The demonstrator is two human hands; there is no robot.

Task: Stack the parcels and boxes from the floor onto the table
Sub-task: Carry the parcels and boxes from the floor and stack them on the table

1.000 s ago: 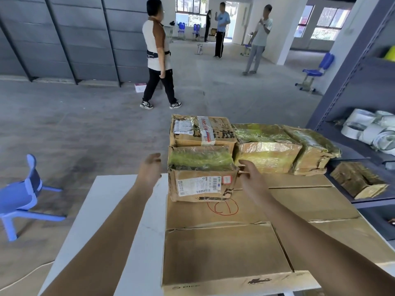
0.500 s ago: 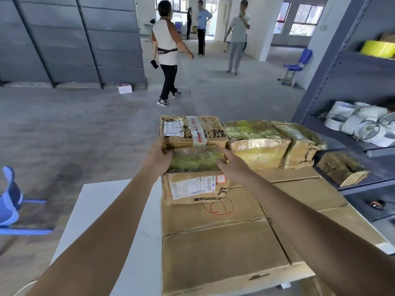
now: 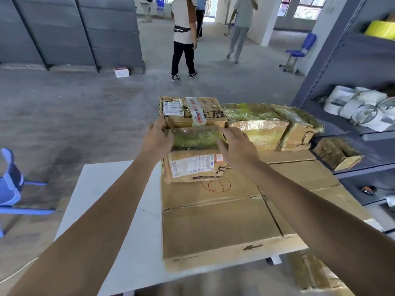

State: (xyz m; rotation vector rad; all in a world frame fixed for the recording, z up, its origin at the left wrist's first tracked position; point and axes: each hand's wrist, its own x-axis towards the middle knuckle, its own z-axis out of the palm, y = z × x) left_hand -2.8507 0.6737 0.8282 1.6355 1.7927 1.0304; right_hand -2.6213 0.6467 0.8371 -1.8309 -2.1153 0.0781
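Note:
A small taped cardboard parcel with a white shipping label stands on a large flat box that lies on the white table. My left hand grips the parcel's upper left edge and my right hand grips its upper right edge. Right behind it sits another labelled parcel. To the right lie two parcels wrapped in shiny tape in a row.
A grey shelf rack on the right holds white tape rolls and a wrapped parcel. Another parcel lies on the floor at the lower right. A blue chair stands left. Two people walk away ahead.
Both hands have closed in from beside the small parcel onto its top edges. The people in the background have walked further away.

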